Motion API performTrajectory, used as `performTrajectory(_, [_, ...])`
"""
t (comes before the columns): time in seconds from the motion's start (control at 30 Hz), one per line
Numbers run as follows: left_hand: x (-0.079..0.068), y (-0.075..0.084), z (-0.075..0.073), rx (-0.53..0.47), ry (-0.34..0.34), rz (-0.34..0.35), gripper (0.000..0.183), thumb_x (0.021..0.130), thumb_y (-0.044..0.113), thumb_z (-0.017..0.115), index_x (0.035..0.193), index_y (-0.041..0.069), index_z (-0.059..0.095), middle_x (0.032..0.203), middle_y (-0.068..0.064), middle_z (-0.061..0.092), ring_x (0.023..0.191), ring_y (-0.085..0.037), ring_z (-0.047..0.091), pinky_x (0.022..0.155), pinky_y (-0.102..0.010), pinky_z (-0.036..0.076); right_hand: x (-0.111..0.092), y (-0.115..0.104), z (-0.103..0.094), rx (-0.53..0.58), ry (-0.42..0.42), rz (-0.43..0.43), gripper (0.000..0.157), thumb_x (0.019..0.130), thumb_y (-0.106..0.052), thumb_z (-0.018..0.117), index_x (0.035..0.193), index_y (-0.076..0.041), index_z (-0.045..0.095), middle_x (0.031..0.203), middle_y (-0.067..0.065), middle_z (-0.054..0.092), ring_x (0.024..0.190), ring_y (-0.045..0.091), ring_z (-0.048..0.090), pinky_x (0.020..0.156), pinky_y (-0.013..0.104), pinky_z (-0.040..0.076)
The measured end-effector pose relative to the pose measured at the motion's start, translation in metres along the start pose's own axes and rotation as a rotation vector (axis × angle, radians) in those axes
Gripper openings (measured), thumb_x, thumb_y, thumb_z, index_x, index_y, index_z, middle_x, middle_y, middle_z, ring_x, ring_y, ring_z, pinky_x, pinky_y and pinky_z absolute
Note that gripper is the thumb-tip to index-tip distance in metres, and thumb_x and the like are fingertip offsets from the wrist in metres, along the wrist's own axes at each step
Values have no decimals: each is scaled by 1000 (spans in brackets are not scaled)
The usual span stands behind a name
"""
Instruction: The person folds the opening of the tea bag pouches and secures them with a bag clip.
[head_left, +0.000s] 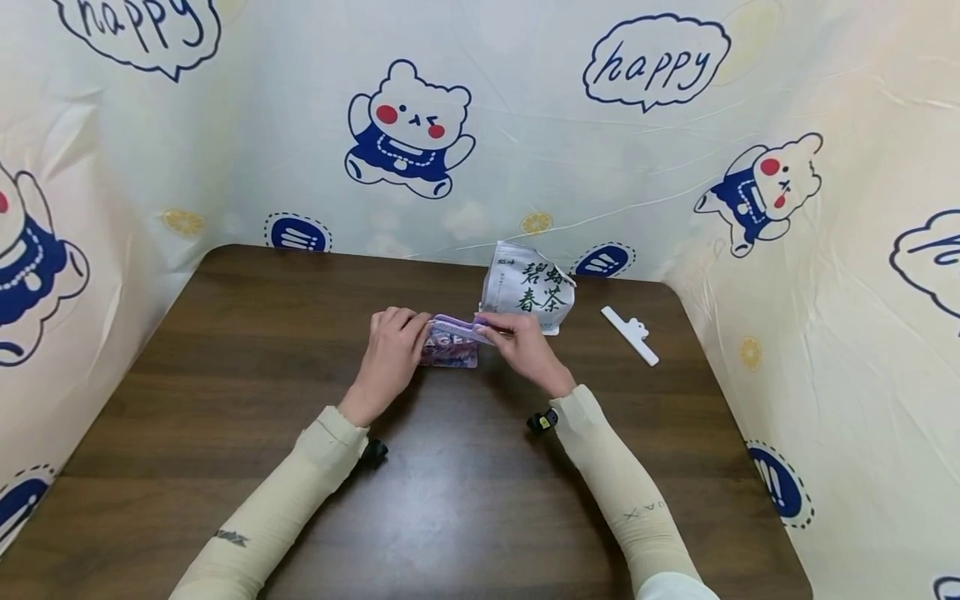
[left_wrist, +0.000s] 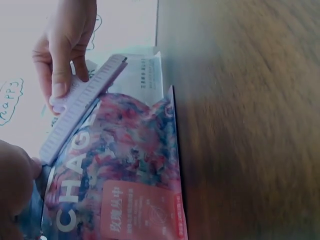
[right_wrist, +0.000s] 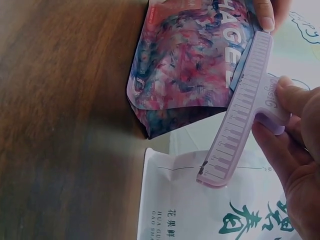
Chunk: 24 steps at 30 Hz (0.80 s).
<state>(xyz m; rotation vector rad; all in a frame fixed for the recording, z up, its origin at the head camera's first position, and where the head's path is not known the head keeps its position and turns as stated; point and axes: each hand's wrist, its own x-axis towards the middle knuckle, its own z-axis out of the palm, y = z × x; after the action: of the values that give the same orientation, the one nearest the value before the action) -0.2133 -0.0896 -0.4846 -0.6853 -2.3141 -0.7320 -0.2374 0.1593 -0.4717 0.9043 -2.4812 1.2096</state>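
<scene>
A colourful pouch [head_left: 450, 356] with pink, blue and white lettering stands on the table. My left hand [head_left: 387, 360] grips its upper edge at the left corner, a fingertip right by one end of a clip. That clip is a long lilac bag clip [right_wrist: 240, 112] printed with piano keys. My right hand [head_left: 522, 348] pinches its handle between thumb and fingers. In the left wrist view the clip [left_wrist: 82, 107] lies slanted along the pouch's top edge [left_wrist: 112, 150]. Part of the pouch's top is hidden behind the clip and my left hand.
Close behind my right hand stands a white tea bag [head_left: 517, 283] with green characters and a folded, uneven top. A white bag clip [head_left: 632, 336] lies on the brown table [head_left: 450, 483] to the right. A patterned cloth [head_left: 525, 125] hangs along the table's back and sides.
</scene>
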Motion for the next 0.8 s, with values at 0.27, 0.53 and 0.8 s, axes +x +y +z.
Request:
performTrajectory(0.27, [-1,-4,4,-26,35,3,15,98,8,67,108,-1,74,91,-13,64,91,-32,57,88,-53,40,1,-1,-1,1,1,-6,26,96,-13,70,120,-6,75,116,12,75,95,16,71,80,34,59])
performTrajectory(0.53, [-4,-1,6,-39,33,-37,19,98,4,65,114,-4,71,96,-17,65,95,-35,56,92,-56,37,4,-3,2,2,9,-29,26,96,-14,70,121,-5,75,116,13,75,98,18,72,82,35,59])
performTrajectory(0.8, [-3,0,3,-36,4,-49,25,100,4,63,122,-5,69,102,-18,67,99,-35,59,94,-57,39,6,-4,7,1,28,-31,25,96,-15,70,119,-6,76,116,11,75,106,20,72,90,36,57])
